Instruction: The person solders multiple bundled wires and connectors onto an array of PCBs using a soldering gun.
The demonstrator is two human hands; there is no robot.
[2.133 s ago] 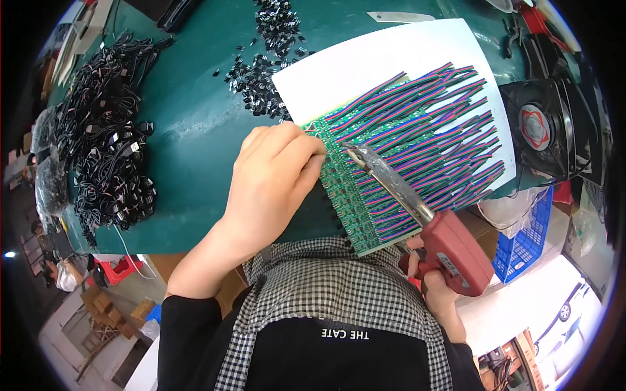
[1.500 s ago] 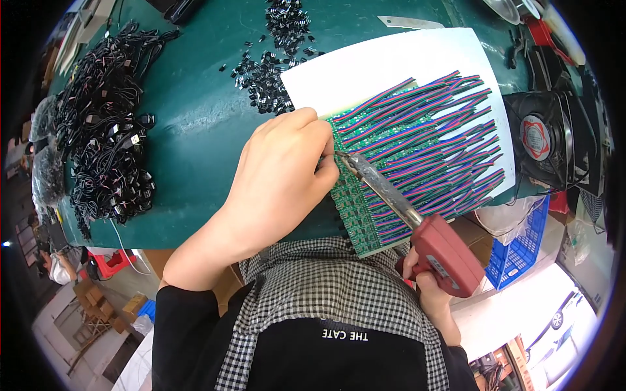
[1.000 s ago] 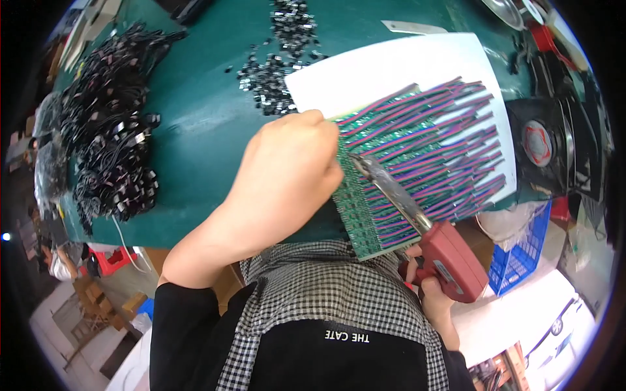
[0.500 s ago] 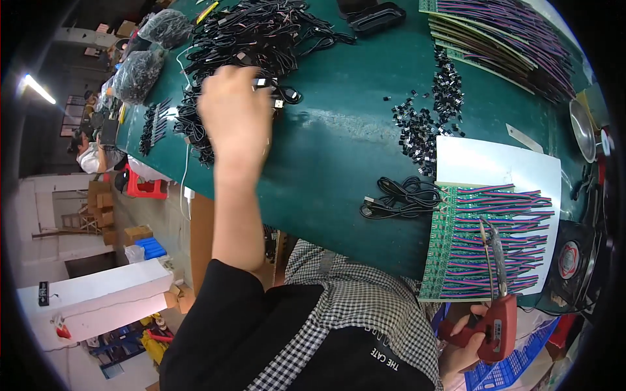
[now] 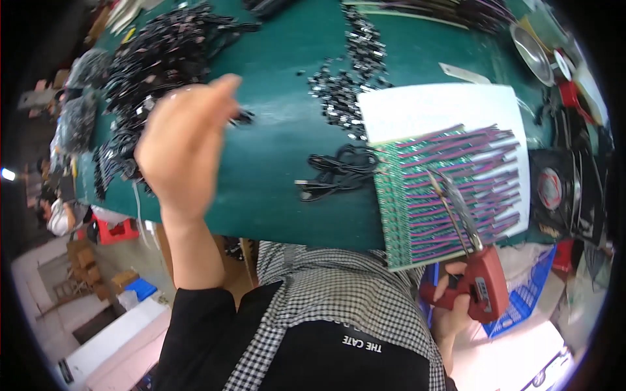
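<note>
My left hand point(image 5: 186, 143), smeared by motion, is raised over the near right side of a big tangled pile of black cables point(image 5: 153, 58). A dark cable end point(image 5: 244, 117) shows just beside its fingers; whether the hand grips it I cannot tell. My right hand point(image 5: 456, 301) is wrapped around the handle of a red soldering gun point(image 5: 486, 287). The gun's long tip lies over a green circuit board panel point(image 5: 392, 215) with rows of purple and dark wires. A coiled black USB cable point(image 5: 342, 171) rests at the panel's left edge.
White paper point(image 5: 443, 107) lies under the panel. Several small black connectors point(image 5: 339, 98) are heaped beyond the coil. A metal ruler-like strip point(image 5: 464, 73), a metal bowl point(image 5: 531, 52) and a black fan-like device point(image 5: 554, 189) are on the right. A blue basket point(image 5: 531, 287) stands below the table edge.
My head view has shifted, so the table appears farther left and higher. My left hand has drawn back toward me from the cable pile. The soldering gun stays over the panel.
</note>
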